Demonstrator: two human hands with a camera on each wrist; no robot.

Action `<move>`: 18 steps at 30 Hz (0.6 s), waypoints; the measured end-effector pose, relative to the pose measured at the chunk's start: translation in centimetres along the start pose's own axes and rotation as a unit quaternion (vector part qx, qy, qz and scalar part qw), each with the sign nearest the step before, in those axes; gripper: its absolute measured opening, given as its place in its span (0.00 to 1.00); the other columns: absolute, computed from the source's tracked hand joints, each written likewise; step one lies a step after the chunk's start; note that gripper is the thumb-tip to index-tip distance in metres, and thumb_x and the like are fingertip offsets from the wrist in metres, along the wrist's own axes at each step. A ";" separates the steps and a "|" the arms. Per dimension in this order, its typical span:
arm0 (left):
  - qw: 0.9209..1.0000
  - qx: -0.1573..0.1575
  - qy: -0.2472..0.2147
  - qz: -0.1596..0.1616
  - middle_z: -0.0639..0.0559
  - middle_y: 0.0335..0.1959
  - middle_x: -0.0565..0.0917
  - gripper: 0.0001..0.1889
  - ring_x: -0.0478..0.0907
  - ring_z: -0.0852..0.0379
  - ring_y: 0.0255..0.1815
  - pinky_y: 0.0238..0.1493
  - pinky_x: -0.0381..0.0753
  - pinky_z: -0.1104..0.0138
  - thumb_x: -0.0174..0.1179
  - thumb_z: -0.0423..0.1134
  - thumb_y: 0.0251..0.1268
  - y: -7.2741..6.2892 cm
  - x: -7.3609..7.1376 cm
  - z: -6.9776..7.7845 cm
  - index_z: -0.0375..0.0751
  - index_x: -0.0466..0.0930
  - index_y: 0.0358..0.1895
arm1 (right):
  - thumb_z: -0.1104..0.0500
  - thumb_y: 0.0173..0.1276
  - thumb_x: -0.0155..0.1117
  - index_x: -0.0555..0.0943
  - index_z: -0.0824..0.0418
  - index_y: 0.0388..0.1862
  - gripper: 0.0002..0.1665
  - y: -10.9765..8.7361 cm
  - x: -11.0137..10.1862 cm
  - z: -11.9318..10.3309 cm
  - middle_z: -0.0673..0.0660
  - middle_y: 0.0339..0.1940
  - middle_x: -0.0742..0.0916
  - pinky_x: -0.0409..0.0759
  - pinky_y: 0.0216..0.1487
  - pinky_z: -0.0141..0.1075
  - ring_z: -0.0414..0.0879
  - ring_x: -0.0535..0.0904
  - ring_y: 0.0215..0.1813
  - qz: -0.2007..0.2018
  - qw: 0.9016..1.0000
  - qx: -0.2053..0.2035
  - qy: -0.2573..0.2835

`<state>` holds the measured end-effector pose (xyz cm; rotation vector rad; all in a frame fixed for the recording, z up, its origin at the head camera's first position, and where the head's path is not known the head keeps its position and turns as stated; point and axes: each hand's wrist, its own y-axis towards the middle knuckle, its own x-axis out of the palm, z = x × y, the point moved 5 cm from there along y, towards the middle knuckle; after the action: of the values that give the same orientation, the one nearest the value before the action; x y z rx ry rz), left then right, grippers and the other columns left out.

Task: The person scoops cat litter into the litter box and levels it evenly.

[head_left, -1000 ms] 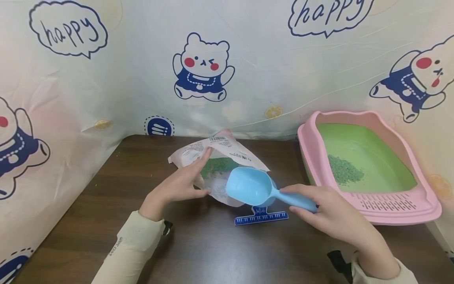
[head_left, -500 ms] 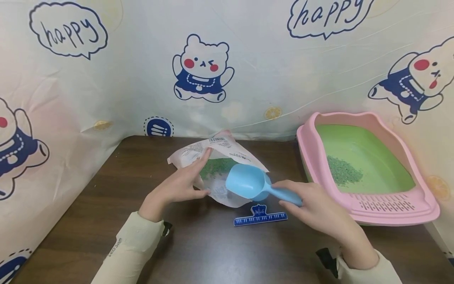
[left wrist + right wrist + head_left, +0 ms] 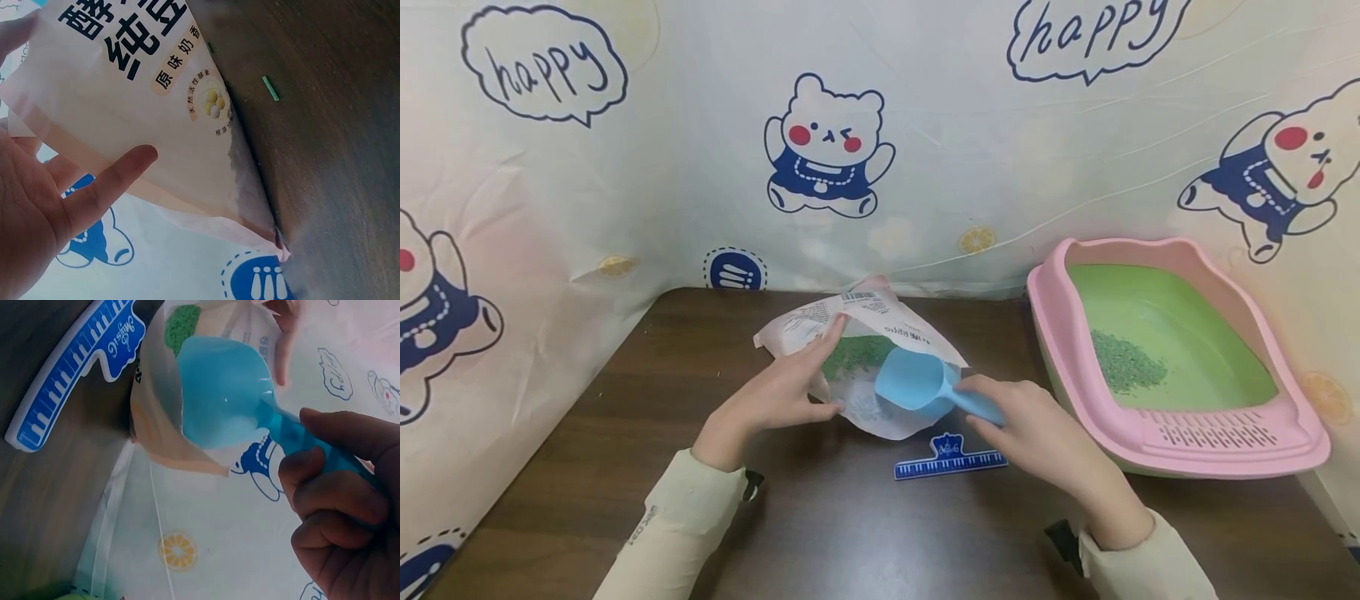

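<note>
My right hand [image 3: 1030, 425] grips the handle of a light blue scoop [image 3: 913, 379], fingers curled round it in the right wrist view. The scoop's bowl is at the mouth of a white and pink paper bag [image 3: 917, 325], over its lower lip, and looks bare inside. Green pellets [image 3: 857, 352] show within the bag, which lies on its side. My left hand [image 3: 775, 404] rests against the bag's left side, thumb and forefinger spread along the opening. In the left wrist view one straight finger [image 3: 119, 184] lies over the printed face; some other fingers are partly hidden.
A blue piano-patterned clip [image 3: 950, 458] lies on the dark wooden table [image 3: 865, 533], just in front of the bag. To the right stands a pink and green litter box [image 3: 1195, 333] with a small heap of green pellets. A printed sheet hangs behind the table.
My right hand has moved left and slightly up, bringing the scoop closer over the bag's mouth and tilting it. The left hand and the bag have stayed nearly still.
</note>
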<state>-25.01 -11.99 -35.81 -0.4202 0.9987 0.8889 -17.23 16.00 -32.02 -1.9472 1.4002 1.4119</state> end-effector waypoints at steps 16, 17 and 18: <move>1.000 -0.006 -0.004 -0.003 0.50 0.82 0.50 0.60 0.75 0.51 0.58 0.59 0.82 0.56 0.72 0.44 0.56 0.1 0.0 0.1 0.57 0.32 0.81 | 0.64 0.64 0.68 0.82 0.61 0.53 0.18 2.1 2.7 -0.7 0.58 0.34 0.89 0.76 0.28 0.31 0.41 0.75 0.25 0.019 0.999 0.045 -0.004; 1.000 -0.005 -0.004 -0.003 0.50 0.82 0.50 0.60 0.75 0.51 0.58 0.58 0.82 0.57 0.72 0.44 0.56 0.1 0.0 0.1 0.57 0.32 0.81 | 0.64 0.64 0.68 0.82 0.61 0.53 0.18 2.2 2.8 -0.7 0.59 0.35 0.89 0.78 0.29 0.31 0.42 0.76 0.25 0.019 0.999 0.047 -0.004; 1.000 -0.004 -0.004 -0.002 0.50 0.82 0.49 0.60 0.75 0.51 0.58 0.59 0.82 0.57 0.72 0.44 0.56 0.1 0.0 0.1 0.57 0.32 0.81 | 0.64 0.64 0.68 0.82 0.61 0.54 0.18 2.3 3.0 -0.7 0.59 0.36 0.89 0.79 0.30 0.32 0.42 0.76 0.25 0.019 0.999 0.050 -0.004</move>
<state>-25.03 -11.87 -35.71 -0.4255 0.9863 0.8902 -18.78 12.94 -33.69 -1.8594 1.4833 1.3375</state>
